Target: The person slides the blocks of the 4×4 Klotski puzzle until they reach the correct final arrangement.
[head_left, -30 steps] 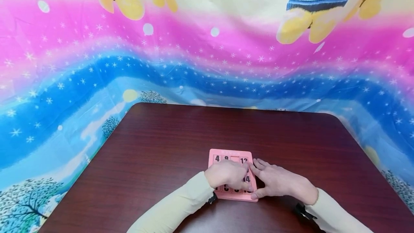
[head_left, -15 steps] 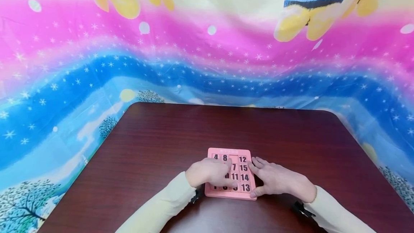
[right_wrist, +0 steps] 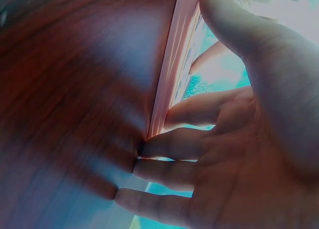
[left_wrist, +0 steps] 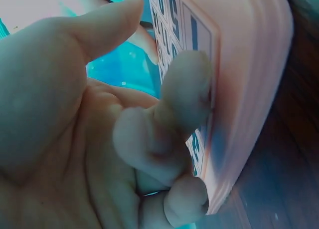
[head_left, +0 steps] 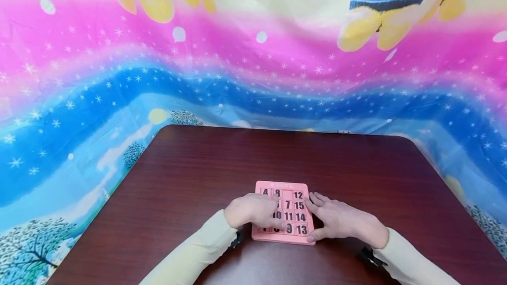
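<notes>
A pink sliding number puzzle lies flat, with black-numbered tiles and an unfilled slot in its top row, third column. My left hand hovers across its left side, hiding several tiles; the index fingertip overlaps the tiles below 8, and the thumb tip is beside 9. In the left wrist view, that hand's fingers bend loosely near the puzzle's border, gripping nothing. Along the right edge rests my right hand, thumb at the lower right corner. Its fingers reach straight past the puzzle's side in the right wrist view.
The dark red wooden table has rounded far corners. Behind and beside it hangs a colourful cloth with snowflakes and bears. Light sleeves cover both forearms, and a black strap shows at the right wrist.
My left hand has drawn back leftward across the puzzle, uncovering tiles such as 7, 15, 11 and 14. My right hand stays at the right edge. The slot remains in the top row.
</notes>
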Demonstrator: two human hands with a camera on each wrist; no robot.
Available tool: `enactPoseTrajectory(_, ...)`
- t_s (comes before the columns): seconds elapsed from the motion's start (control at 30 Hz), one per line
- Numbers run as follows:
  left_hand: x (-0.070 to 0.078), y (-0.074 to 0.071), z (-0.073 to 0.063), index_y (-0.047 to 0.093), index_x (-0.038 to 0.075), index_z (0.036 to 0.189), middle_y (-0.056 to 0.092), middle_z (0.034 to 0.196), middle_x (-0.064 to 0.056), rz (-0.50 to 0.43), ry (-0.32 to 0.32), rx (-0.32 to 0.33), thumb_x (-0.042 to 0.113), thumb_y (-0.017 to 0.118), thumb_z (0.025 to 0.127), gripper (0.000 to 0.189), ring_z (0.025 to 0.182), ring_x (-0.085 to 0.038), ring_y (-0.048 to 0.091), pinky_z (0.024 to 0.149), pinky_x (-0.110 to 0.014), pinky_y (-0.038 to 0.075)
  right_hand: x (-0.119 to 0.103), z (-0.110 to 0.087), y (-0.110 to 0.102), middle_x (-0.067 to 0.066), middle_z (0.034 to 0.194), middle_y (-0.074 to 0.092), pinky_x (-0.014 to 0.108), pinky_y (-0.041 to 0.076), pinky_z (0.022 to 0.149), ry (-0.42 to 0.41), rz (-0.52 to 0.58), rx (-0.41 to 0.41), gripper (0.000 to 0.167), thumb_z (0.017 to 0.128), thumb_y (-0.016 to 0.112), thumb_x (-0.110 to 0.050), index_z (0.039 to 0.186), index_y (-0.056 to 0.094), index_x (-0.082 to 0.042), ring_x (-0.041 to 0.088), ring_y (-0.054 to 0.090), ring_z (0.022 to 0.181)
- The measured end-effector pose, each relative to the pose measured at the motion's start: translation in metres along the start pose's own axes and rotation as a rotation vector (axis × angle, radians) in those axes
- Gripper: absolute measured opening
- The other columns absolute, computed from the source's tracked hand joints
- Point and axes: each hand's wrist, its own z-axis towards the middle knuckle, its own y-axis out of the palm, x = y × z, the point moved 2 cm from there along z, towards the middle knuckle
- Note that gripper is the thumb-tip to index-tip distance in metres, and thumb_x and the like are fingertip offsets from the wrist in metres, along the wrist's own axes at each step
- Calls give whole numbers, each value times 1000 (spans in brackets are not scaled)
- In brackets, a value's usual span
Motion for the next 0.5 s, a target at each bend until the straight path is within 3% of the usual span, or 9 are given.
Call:
enactPoseTrajectory(0.1,4,-1,1,69,6,116,65,85,0,1,8,4,65,57,88,66,61,-11,51,61,-29,46,0,0,0,27,153,35,62,37,106,-15,-6,7,102,76,69,-68,147,42,-1,43,30,145)
enactPoseTrajectory(0.13,5,-1,1,71,9,106,67,90,-1,-1,7,-1,65,57,88,61,64,-12,54,63,-30,48,0,0,0,27,153,36,62,37,106,-16,-7,8,102,76,69,-68,147,42,0,43,30,145)
enactPoseTrajectory(0.17,6,-2,2,71,9,106,69,98,-2,6,5,-1,66,57,88,61,68,-11,57,67,-30,49,0,0,0,27,153,36,62,37,106,-19,-10,10,102,76,69,-68,147,42,0,43,30,145)
enactPoseTrajectory(0.23,8,-2,3,70,9,109,70,111,-3,23,-1,-6,67,56,88,64,80,-11,63,74,-31,52,1,0,0,28,153,36,62,37,105,-22,-13,12,102,76,69,-68,146,42,1,43,31,144)
enactPoseTrajectory(0.37,12,-1,6,40,5,149,72,114,-5,48,-19,-19,70,54,87,91,93,-9,66,84,-30,52,2,1,1,27,153,36,61,37,106,-11,-13,10,102,76,69,-67,147,42,0,42,30,145)
enactPoseTrajectory(0.5,17,-1,8,39,6,150,72,114,-4,29,-15,-22,71,55,86,92,86,-9,63,79,-30,52,1,2,1,26,154,35,60,36,107,-4,-10,6,101,76,70,-67,147,42,-1,42,29,145)
